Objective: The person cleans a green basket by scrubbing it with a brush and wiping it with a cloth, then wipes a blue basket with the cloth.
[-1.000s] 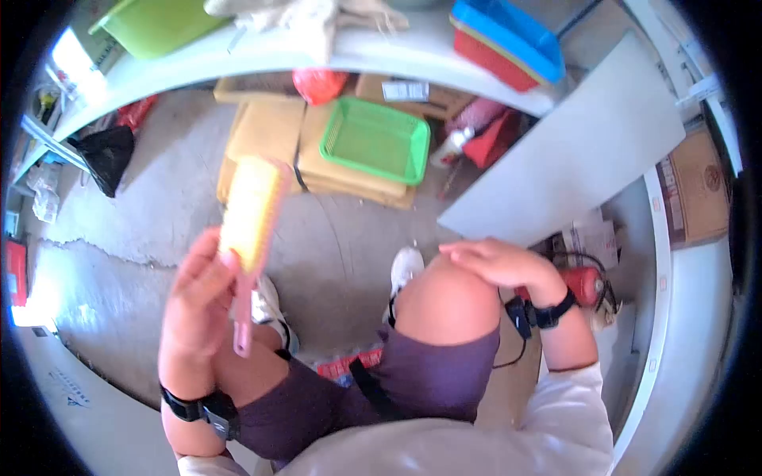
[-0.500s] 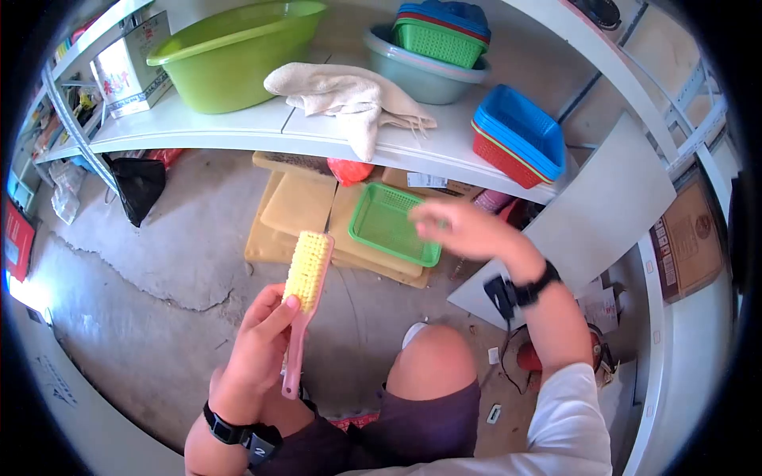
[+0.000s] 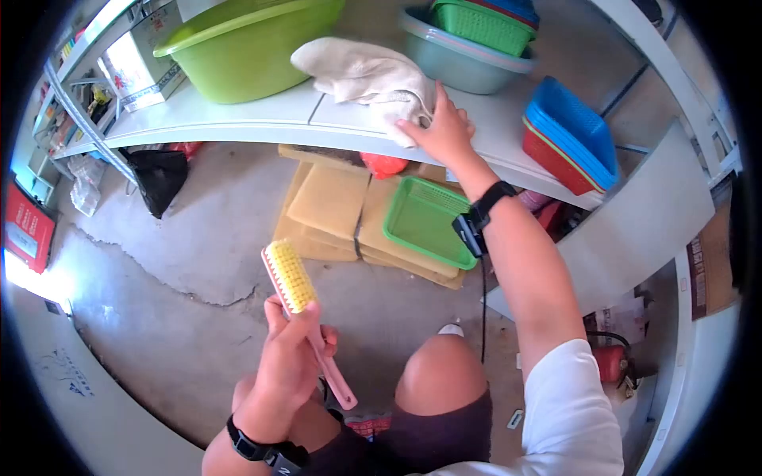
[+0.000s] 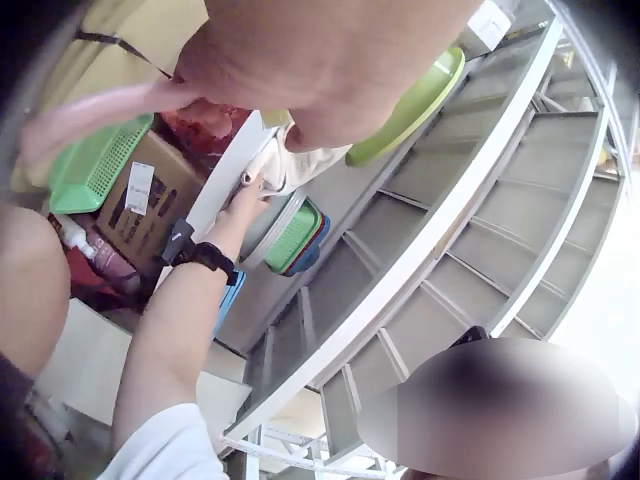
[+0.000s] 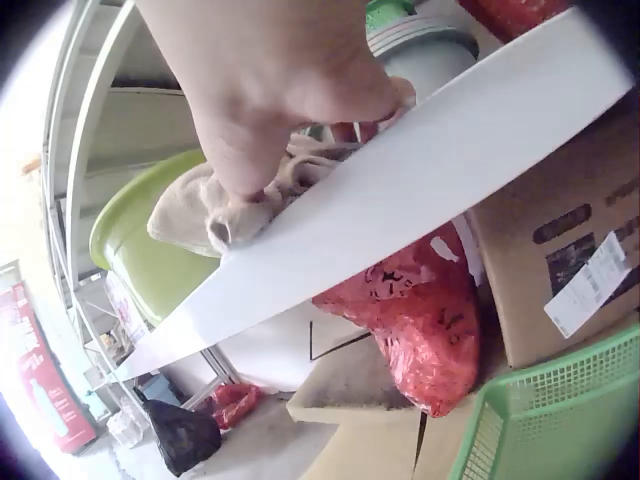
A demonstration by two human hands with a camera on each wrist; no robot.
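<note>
My left hand (image 3: 291, 357) grips the pink handle of a scrubbing brush (image 3: 290, 278), its yellow bristles pointing up and away from me. In the left wrist view only part of the pink handle (image 4: 100, 115) shows beside the fingers. My right hand (image 3: 444, 131) reaches to the shelf and grasps the near right end of a cream towel (image 3: 361, 71). In the right wrist view the thumb presses into the bunched towel (image 5: 190, 210), while the other fingers are partly hidden behind the hand.
On the white shelf (image 3: 206, 119) stand a large green basin (image 3: 246, 55), a grey-blue basin (image 3: 460, 59) with baskets inside, and stacked blue and red baskets (image 3: 567, 143). Below lie folded cardboard (image 3: 325, 198) and a green basket (image 3: 429, 222). A white panel (image 3: 619, 214) leans at right.
My right hand has left my knee and moved up and forward onto the towel. The brush has stayed in my left hand and now tilts the other way. The head view has lifted toward the shelf.
</note>
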